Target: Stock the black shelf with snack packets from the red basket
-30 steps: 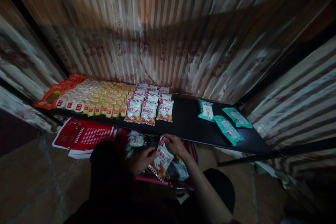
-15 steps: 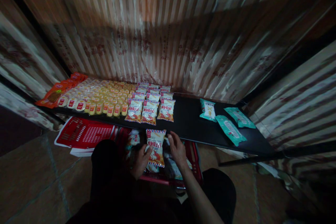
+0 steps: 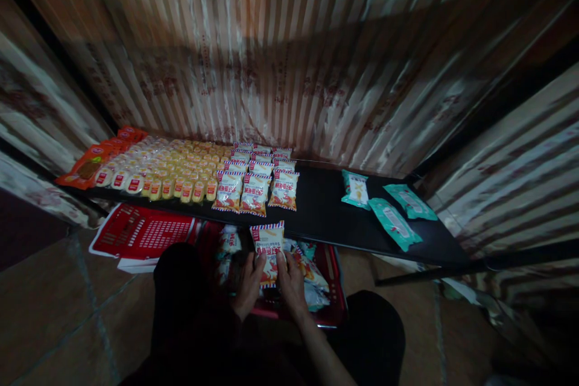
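Observation:
A white snack bag [image 3: 268,247] with red lettering and striped ends is held upright between both hands, above a red basket [image 3: 337,277]. My left hand [image 3: 248,282] grips its left edge, thumb on the front. On its right edge, my right hand [image 3: 291,280] presses with the thumb in front; the fingers behind are hidden. Inside the basket lie more snack bags [image 3: 314,277], partly covered by my hands. Just beyond, matching bags [image 3: 254,194] stand in rows on the black shelf [image 3: 321,205].
Left of the bags, the shelf carries rows of small yellow and white wrapped cakes [image 3: 174,175] and orange packets [image 3: 85,166]. Several teal packets [image 3: 395,223] lie at its right. Another red basket [image 3: 149,232] sits below the shelf's left part. A striped sheet [image 3: 271,72] hangs behind.
My right hand has come in from the right and now grips the bag's right edge. The left hand stays on the bag. More bags in the basket show to the right.

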`<state>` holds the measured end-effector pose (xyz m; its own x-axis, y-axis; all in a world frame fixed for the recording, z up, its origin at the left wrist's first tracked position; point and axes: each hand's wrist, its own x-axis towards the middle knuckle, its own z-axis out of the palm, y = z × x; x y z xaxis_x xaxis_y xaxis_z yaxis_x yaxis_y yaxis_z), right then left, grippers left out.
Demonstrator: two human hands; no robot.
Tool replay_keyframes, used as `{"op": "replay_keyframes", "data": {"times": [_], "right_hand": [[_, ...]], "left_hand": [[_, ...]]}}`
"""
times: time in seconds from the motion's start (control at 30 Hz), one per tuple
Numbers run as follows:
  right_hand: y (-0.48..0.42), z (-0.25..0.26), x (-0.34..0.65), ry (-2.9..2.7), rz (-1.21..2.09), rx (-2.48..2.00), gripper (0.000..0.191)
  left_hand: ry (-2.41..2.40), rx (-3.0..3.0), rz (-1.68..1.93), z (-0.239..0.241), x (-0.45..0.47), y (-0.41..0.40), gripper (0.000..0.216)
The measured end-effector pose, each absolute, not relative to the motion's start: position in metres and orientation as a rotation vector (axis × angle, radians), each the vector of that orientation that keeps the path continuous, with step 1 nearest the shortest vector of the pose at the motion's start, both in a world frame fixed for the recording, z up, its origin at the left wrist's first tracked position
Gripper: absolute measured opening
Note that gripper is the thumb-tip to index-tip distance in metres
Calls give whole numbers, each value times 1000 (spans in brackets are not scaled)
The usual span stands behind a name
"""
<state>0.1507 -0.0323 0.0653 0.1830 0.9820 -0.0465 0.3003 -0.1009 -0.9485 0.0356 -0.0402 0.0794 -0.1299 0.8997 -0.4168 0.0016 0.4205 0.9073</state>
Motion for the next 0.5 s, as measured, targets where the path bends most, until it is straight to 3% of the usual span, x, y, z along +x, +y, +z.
{"op": "replay_keyframes", "data": {"times": [0.27,0.5], "right_hand": [[-34,60,153,-1230,993,-1547,48],[-34,61,160,-1104,1380,-1354,55]], "left_hand": [[1534,782,976,65,39,-34,68],[1577,816,1046,72,42,-38,66]]}}
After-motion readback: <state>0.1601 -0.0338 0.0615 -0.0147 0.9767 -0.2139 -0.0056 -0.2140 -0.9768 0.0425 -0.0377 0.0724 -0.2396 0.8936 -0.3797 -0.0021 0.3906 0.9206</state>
